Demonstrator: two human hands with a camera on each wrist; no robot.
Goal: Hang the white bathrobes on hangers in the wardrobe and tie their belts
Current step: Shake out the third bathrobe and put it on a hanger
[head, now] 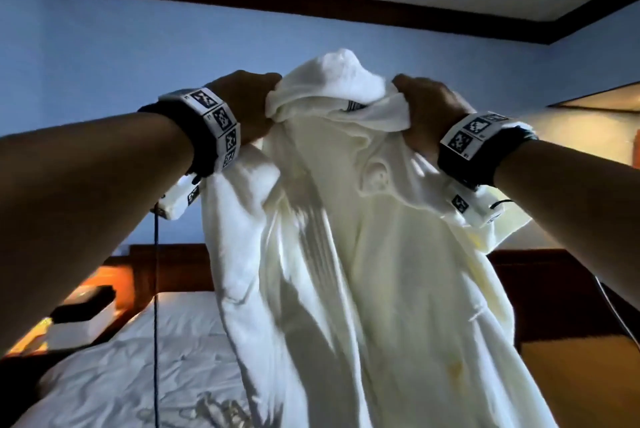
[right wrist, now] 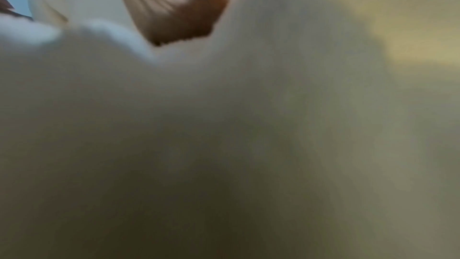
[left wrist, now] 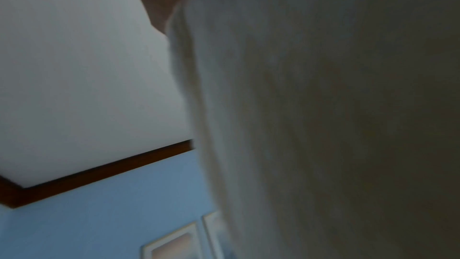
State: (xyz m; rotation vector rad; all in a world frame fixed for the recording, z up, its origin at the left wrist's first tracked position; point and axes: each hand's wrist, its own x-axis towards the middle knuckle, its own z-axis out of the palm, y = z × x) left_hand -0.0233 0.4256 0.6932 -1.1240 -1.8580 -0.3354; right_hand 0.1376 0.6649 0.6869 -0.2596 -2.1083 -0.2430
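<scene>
The person holds one white bathrobe (head: 346, 237) up in the air with both hands, above the bed (head: 114, 375) near its head end. The left hand (head: 242, 105) has its fingers curled round a bunch of cloth at one side of the collar, and the right hand (head: 426, 108) grips the other side the same way, so both are closed on the robe. The collar and neck label sit between the two fists, with a fold of cloth puffed up above them.

The step in hand looks like the early one: lifting the robe by its shoulders and shaking it out so it hangs straight. No hanger or wardrobe shows in any view, so the hanging is judged not yet done, and the belt is not clearly visible.

The robe's long axis runs nearly upright, collar at the top and hem pointing down toward the bed; its lower part runs out of view at the bottom. Both wrist views are blurred and filled with pale cloth.

The next move probably calls for carrying the robe to the wardrobe, freeing one hand while the other keeps the collar, and sliding a hanger into the shoulders one at a time.
</scene>
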